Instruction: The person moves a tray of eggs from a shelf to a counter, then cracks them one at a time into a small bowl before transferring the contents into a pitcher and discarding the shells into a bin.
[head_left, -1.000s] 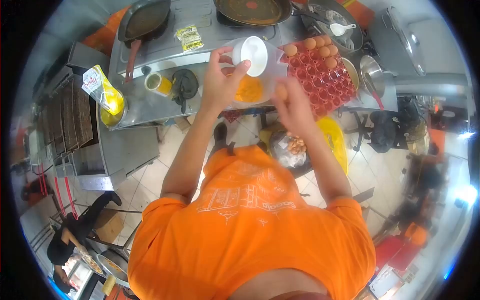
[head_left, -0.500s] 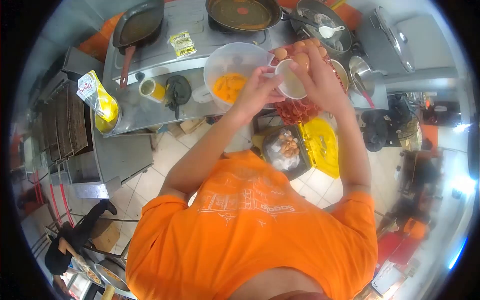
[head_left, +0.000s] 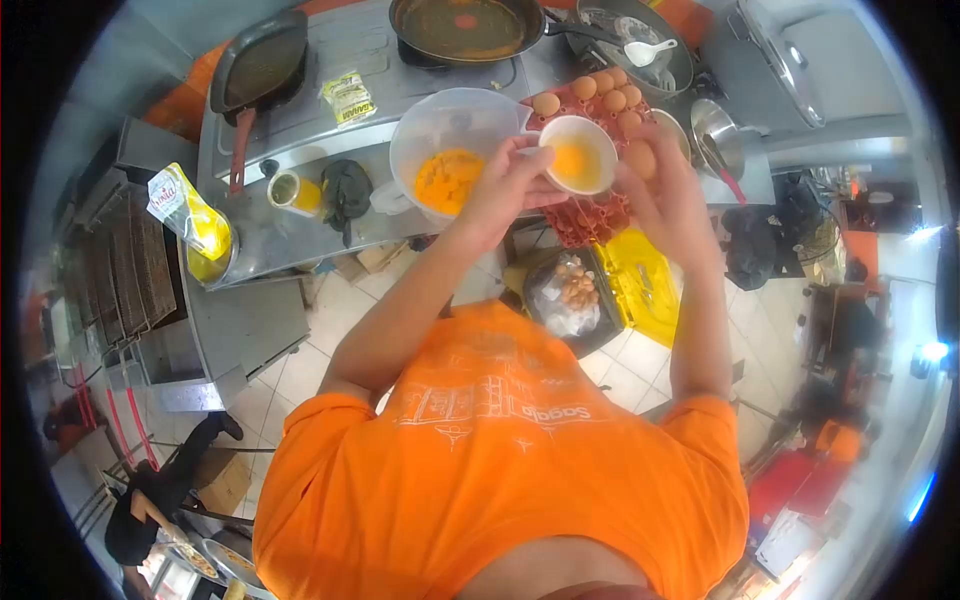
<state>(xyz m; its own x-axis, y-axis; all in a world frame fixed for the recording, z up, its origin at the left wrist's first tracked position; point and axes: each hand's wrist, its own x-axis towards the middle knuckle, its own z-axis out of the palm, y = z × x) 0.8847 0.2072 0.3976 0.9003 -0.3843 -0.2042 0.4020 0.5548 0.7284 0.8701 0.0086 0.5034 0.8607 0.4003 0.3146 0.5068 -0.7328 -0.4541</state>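
Note:
My left hand [head_left: 508, 192] is closed on the rim of a small white cup [head_left: 580, 186], with orange-yellow egg inside it. In the curled fingers of my right hand [head_left: 668, 205], just right of the cup, is a brown egg [head_left: 638, 158]; I cannot tell whether it is whole or a shell. Behind the hands, several brown eggs [head_left: 603, 82] sit in a red egg tray [head_left: 575, 108]. Left of the cup stands a clear plastic jug [head_left: 412, 130] with several orange yolks [head_left: 450, 180] at its bottom.
Behind the counter stands a stove [head_left: 360, 60] with a frying pan [head_left: 465, 25] and a grill pan [head_left: 258, 65]. A metal bowl [head_left: 718, 130] is at the right. Below lies an open bin [head_left: 565, 300] holding eggshells, its yellow lid [head_left: 640, 285] beside it. Another person is at lower left.
Yellow egg now shows in the cup, which looked pale before. My right hand has drawn back to the right from over the cup, with the brown egg in its fingers.

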